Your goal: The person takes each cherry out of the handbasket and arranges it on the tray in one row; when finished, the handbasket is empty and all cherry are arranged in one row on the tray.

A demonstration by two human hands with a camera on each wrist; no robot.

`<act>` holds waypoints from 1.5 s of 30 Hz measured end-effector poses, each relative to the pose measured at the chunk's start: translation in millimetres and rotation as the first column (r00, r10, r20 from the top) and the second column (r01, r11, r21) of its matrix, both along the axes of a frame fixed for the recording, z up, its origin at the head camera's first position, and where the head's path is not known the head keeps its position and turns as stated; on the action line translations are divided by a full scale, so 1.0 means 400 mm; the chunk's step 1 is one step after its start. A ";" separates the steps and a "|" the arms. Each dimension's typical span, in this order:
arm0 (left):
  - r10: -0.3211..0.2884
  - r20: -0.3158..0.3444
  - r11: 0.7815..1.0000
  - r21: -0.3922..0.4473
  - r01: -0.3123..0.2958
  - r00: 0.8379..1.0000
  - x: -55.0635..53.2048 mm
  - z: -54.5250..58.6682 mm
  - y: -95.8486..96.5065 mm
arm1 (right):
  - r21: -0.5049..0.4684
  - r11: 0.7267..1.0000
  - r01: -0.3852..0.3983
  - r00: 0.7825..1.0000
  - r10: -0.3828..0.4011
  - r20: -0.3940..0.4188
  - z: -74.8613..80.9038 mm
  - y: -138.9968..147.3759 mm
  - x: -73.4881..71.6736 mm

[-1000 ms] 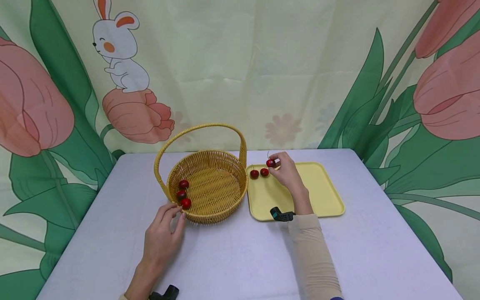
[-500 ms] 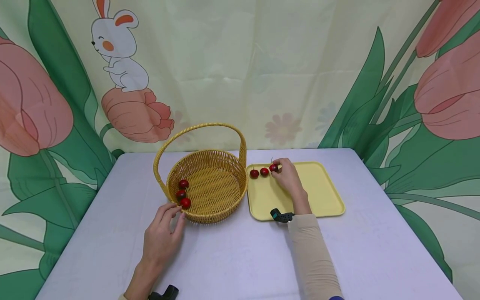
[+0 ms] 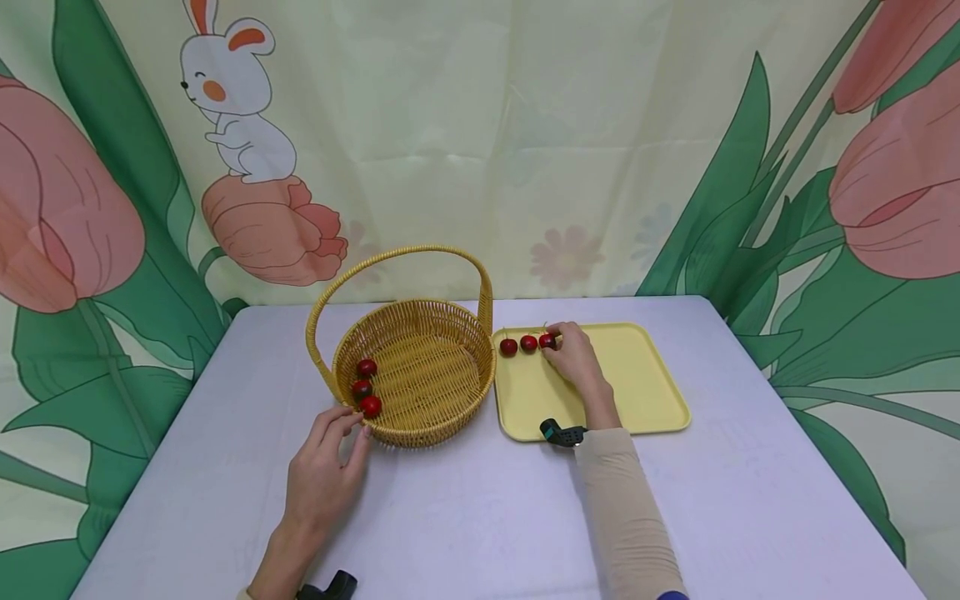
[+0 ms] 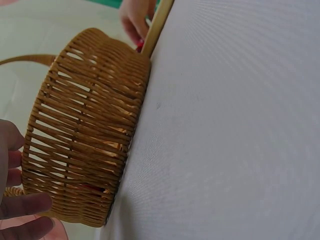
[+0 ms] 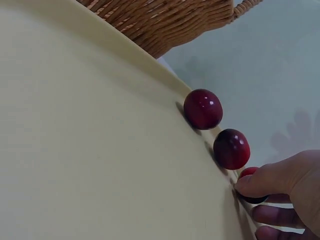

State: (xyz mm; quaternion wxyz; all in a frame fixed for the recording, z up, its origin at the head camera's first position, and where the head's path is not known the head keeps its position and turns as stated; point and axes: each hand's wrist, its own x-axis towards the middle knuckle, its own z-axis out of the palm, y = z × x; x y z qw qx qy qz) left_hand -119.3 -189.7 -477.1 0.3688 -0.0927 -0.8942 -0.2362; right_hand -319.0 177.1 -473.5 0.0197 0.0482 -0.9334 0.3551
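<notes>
My right hand (image 3: pixel 576 360) pinches a dark red cherry (image 3: pixel 547 341) between thumb and fingers, low at the far left part of the yellow tray (image 3: pixel 630 392). Left of it sit two more cherries, one nearer (image 3: pixel 528 343) and one farther (image 3: pixel 508 347), making a row. In the right wrist view the thumb partly covers the held cherry (image 5: pixel 248 172). My left hand (image 3: pixel 326 467) holds the near-left rim of the wicker basket (image 3: pixel 450 429), thumb outside, some fingertips behind the rim. Inside the basket, three cherries (image 3: pixel 362 389) lie along its left wall.
The basket's tall handle (image 3: pixel 420 250) arches above it, close to the tray's left edge. A white cloth (image 3: pixel 480 517) covers the table. Behind stands a printed curtain (image 3: pixel 577 150) with a rabbit and tulips.
My right hand has lowered the cherry onto the tray's far side, slightly rightward, in line with the other two. The left hand and basket have stayed still.
</notes>
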 end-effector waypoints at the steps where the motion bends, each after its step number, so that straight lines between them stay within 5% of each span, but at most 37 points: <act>1: 0.001 0.001 1.000 0.000 -0.001 1.000 0.000 0.000 0.000 | 0.000 1.000 0.001 1.000 -0.001 0.002 -0.002 0.000 -0.001; 21: 0.002 -0.002 1.000 0.000 -0.002 1.000 0.000 0.003 0.000 | -0.026 1.000 0.000 1.000 0.000 -0.008 0.054 0.002 0.012; 45: -0.014 -0.005 1.000 0.004 0.014 1.000 -0.004 -0.003 -0.003 | -0.115 0.992 -0.045 0.968 0.015 -0.251 0.187 -0.042 0.073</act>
